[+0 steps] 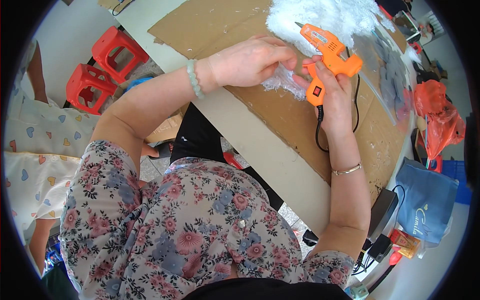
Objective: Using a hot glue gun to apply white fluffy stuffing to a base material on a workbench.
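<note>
An orange glue gun (326, 44) is in my right hand (334, 97), its handle against the palm and its nozzle tilted up and to the left. A black cord leaves the handle's lower end and loops beside the wrist. My left hand (256, 61) is closed, fingers curled, just left of the glue gun. White fluffy, stringy material (286, 83) shows below its fingertips and appears pinched there; the exact grip is hidden. The right fingertips are close to this piece. A larger heap of white fluff (327, 15) lies beyond both hands.
Brown cardboard (280, 120) covers much of the white table (245, 126). Clear plastic with grey pieces (392, 75) lies to the right, near a red plastic bag (436, 117) and a blue bag (425, 200). Red stools (90, 87) and another person in a heart-patterned garment (47, 135) are at left.
</note>
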`<action>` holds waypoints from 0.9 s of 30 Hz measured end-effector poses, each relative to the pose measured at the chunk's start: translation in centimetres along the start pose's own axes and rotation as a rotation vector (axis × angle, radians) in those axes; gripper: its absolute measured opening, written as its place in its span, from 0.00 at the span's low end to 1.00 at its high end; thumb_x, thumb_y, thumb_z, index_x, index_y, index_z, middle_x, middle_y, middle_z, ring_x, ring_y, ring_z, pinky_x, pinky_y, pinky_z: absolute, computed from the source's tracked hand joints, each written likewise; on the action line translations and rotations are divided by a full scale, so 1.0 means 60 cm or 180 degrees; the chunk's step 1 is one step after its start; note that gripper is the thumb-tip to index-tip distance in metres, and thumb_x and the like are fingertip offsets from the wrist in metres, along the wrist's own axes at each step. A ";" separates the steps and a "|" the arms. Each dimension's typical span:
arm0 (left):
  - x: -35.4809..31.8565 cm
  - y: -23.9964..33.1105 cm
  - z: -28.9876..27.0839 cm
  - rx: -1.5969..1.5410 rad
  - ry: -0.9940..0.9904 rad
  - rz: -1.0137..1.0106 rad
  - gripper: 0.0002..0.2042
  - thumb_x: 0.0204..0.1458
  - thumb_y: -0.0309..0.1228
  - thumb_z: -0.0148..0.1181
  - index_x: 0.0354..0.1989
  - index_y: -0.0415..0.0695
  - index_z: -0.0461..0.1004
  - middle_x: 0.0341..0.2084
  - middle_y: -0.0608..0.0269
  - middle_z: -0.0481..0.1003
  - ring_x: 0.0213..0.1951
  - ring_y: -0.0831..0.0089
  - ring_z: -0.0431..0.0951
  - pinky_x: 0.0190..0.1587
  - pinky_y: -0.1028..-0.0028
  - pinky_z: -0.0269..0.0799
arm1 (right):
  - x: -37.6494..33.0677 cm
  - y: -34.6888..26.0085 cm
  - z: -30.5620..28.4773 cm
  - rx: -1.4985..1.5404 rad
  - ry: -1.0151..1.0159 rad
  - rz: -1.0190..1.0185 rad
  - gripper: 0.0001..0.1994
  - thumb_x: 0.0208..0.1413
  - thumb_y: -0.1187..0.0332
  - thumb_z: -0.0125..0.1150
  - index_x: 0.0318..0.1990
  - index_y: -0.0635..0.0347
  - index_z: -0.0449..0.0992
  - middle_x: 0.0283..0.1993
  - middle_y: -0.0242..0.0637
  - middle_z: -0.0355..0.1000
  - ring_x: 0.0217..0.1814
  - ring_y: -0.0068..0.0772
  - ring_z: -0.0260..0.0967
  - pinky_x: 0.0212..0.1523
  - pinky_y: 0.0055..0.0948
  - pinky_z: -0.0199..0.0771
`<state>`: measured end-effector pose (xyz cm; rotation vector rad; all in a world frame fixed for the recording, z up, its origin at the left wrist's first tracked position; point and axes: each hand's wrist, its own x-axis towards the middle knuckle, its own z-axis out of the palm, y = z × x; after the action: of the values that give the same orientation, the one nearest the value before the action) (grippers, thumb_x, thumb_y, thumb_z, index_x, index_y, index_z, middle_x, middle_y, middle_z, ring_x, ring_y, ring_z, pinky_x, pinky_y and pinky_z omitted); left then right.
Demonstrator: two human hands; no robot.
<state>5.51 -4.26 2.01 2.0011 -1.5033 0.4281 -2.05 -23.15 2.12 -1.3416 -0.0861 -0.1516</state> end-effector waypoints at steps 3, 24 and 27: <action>0.002 0.005 -0.008 -0.0072 -0.0322 0.0051 0.12 0.43 0.16 0.48 0.36 0.42 0.70 0.29 0.63 0.75 0.39 0.64 0.74 0.48 0.67 0.67 | 0.001 0.002 -0.003 0.0071 0.0018 -0.0003 0.11 0.59 0.67 0.50 0.45 0.64 0.69 0.42 0.40 0.69 0.44 0.29 0.68 0.45 0.39 0.77; 0.013 -0.063 -0.012 0.0482 -0.0685 -0.2203 0.12 0.49 0.39 0.59 0.32 0.43 0.77 0.26 0.58 0.77 0.31 0.64 0.75 0.37 0.69 0.70 | 0.001 0.030 -0.009 -0.0304 0.0063 -0.0048 0.10 0.59 0.69 0.49 0.44 0.64 0.69 0.41 0.38 0.70 0.44 0.27 0.68 0.47 0.35 0.75; 0.022 -0.070 -0.011 0.0355 -0.0860 -0.2098 0.12 0.48 0.39 0.61 0.33 0.42 0.76 0.24 0.61 0.76 0.28 0.69 0.74 0.33 0.71 0.70 | -0.002 0.032 -0.010 -0.0403 0.0012 -0.0077 0.10 0.59 0.70 0.48 0.44 0.65 0.68 0.41 0.38 0.70 0.44 0.26 0.68 0.47 0.33 0.74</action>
<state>9.97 -4.06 2.14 2.5642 -0.8788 -0.0377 -1.87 -23.31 0.12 -1.4667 -0.0906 -0.1824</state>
